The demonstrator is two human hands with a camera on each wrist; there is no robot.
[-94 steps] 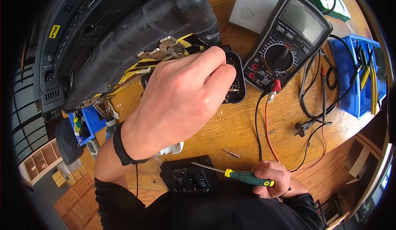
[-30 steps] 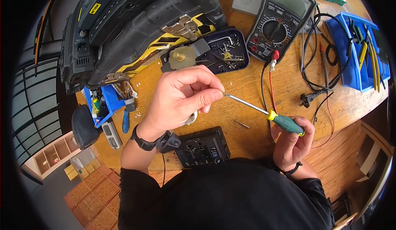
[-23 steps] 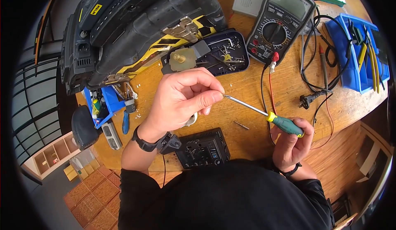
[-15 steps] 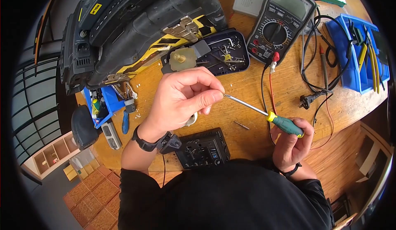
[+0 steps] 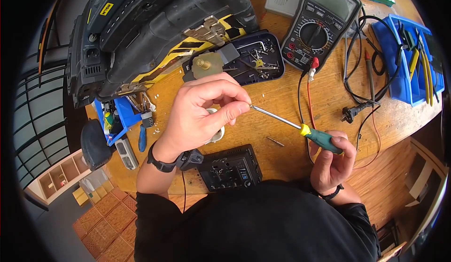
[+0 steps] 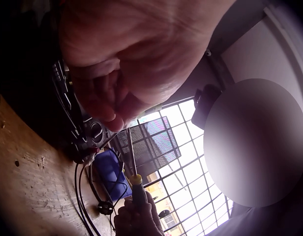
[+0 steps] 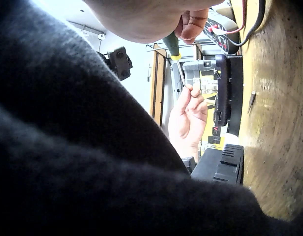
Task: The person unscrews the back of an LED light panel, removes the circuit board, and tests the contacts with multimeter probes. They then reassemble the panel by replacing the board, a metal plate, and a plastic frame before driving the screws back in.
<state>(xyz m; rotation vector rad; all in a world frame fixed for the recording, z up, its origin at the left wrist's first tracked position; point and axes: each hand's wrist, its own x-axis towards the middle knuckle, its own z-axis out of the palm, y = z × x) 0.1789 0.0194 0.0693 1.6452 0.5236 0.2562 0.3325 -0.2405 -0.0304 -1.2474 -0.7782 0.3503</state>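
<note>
In the head view my right hand point(image 5: 332, 161) holds a screwdriver point(image 5: 324, 140) by its green handle, which has a yellow collar. The shaft points up and left toward my left hand point(image 5: 199, 114). Thumb and index finger of that hand pinch together right at the screwdriver's tip, on a tiny part mostly hidden by the fingertips; I cannot tell its kind. Both hands are raised over the wooden bench point(image 5: 282, 121). Beyond the left hand lies a dark tray point(image 5: 277, 72) of screws and small metal parts, with a brass-coloured fitting point(image 5: 204, 64) beside it.
A digital multimeter point(image 5: 319, 27) with red and black leads lies at the back. To the right are a mains plug point(image 5: 350, 114) and a blue bin point(image 5: 399, 69) of tools. A large black case point(image 5: 178, 27) fills the back left. Nearer are a black device point(image 5: 230, 170) and a small bit point(image 5: 275, 141).
My left hand has come out of the parts tray and met the screwdriver tip. The right hand has swung the screwdriver up to it. Lately both have shifted slightly left.
</note>
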